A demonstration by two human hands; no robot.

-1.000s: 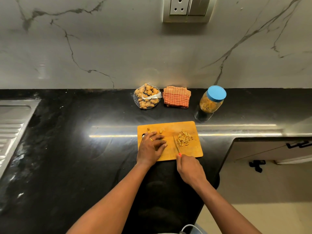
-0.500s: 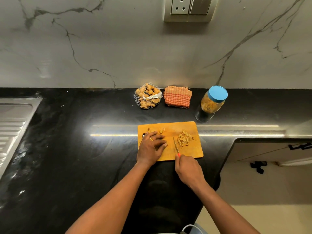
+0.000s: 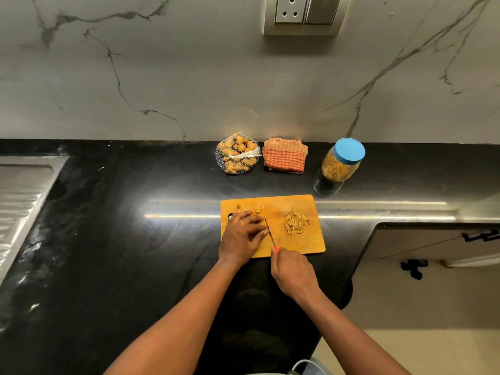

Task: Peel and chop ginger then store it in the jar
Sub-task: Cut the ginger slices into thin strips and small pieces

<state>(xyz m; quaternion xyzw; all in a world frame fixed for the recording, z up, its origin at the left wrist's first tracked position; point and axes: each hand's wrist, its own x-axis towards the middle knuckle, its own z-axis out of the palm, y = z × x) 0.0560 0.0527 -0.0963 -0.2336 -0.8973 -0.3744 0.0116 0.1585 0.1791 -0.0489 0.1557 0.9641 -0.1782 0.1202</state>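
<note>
Likely mid-chop: right hand grips thin red-handled knife, three o'clock of curled left hand, its hold unseen; next cut needs that hand clear.

Whatever left hand pins down — hidden beneath it; knife handle mostly buried in right hand.

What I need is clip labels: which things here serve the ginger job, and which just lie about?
Job: cutting board, knife gripped by right hand, left hand, ginger slices, jar, netted ginger.
Lying about: checked cloth, drainboard, wall socket.
</note>
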